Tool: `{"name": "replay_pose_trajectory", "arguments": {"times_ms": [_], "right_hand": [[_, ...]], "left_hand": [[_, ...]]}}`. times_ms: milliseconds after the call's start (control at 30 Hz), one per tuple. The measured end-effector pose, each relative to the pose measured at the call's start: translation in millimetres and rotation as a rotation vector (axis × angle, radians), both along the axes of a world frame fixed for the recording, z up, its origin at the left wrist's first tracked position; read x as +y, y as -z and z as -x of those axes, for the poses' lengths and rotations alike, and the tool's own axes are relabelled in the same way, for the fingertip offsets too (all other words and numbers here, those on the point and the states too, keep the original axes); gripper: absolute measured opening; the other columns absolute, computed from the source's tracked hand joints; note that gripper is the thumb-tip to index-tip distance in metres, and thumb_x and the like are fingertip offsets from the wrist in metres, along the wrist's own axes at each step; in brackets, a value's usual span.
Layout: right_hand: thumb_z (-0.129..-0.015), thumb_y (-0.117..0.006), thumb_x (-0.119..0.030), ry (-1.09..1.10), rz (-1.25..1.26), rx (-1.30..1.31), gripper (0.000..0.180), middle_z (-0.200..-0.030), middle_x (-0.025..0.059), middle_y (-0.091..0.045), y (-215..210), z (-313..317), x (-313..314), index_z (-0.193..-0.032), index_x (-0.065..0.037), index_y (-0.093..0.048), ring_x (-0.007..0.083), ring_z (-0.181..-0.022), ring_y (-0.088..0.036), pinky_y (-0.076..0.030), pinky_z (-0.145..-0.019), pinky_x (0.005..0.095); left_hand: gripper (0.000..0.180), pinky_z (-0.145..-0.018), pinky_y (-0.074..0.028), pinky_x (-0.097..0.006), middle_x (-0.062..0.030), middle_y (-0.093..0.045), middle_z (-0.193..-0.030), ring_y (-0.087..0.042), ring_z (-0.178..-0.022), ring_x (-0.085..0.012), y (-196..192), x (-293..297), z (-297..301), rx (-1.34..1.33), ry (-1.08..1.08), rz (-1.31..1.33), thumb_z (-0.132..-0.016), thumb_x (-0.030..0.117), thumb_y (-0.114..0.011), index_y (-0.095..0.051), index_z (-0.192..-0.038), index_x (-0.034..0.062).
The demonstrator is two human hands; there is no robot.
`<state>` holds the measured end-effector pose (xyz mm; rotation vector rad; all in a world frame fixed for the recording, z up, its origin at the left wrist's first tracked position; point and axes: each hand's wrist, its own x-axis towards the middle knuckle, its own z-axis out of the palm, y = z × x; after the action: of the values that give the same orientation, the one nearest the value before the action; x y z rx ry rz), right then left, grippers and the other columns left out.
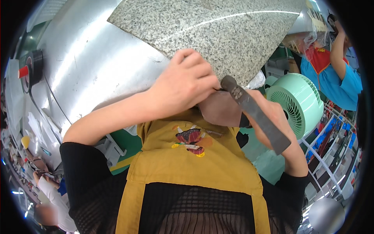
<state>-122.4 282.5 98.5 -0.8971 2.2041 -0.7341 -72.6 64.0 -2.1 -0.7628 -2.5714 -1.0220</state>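
My left hand (183,84) is closed on the edge of a flat brown piece of leather-like material (220,112), held close over my chest. My right hand (281,124) grips a long flat dark metal blade (255,114). The blade's upper end rests against the brown piece beside my left fingers. Both hands hover just in front of the near corner of a speckled grey granite slab (218,31). Below them hangs my yellow apron (187,160) over black sleeves.
The slab lies on a shiny metal table (89,66), which also carries a roll of black tape (33,66) at the left. A mint-green fan (300,105) stands at my right. One person in blue and red (335,70) stands at the right, another (50,199) at the lower left.
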Motion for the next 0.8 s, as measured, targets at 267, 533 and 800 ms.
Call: {"name": "replay_pose_trajectory", "arguments": {"times_ms": [267,533,800], "right_hand": [[-0.093,-0.05,-0.009,0.068,0.135,-0.02,0.019,-0.075,0.0101,-0.055,-8.1,0.7,6.8,-0.109,0.0,-0.052,0.0196,-0.065,-0.058,-0.045,-0.06,0.0303],[-0.092,-0.048,-0.009,0.023,0.118,-0.085,0.023,-0.08,0.0044,-0.053,-10.0,5.0,2.7,-0.112,0.003,-0.051,0.0145,-0.067,-0.05,-0.042,-0.062,0.0277],[-0.082,-0.054,-0.002,0.009,-0.06,-0.058,0.035,-0.086,0.0206,-0.058,1.7,-5.9,-3.0,-0.117,-0.001,-0.05,0.0402,-0.075,-0.058,-0.046,-0.063,0.0359]], "left_hand": [[0.02,-0.091,-0.041,-0.041,0.0022,-0.054,-0.083,-0.052,-0.083,-0.0163,4.5,-3.7,-3.5,0.206,0.038,0.124,-0.063,0.01,-0.065,-0.06,-0.082,0.0127],[0.021,-0.091,-0.042,-0.04,0.0019,-0.054,-0.084,-0.052,-0.083,-0.0156,8.4,-4.4,-2.5,0.292,0.051,0.155,-0.062,0.011,-0.064,-0.061,-0.083,0.0121],[0.018,-0.091,-0.041,-0.041,0.0016,-0.053,-0.082,-0.052,-0.084,-0.018,2.8,-4.1,-3.6,0.084,-0.007,0.013,-0.065,0.012,-0.068,-0.06,-0.081,0.0123]]}}
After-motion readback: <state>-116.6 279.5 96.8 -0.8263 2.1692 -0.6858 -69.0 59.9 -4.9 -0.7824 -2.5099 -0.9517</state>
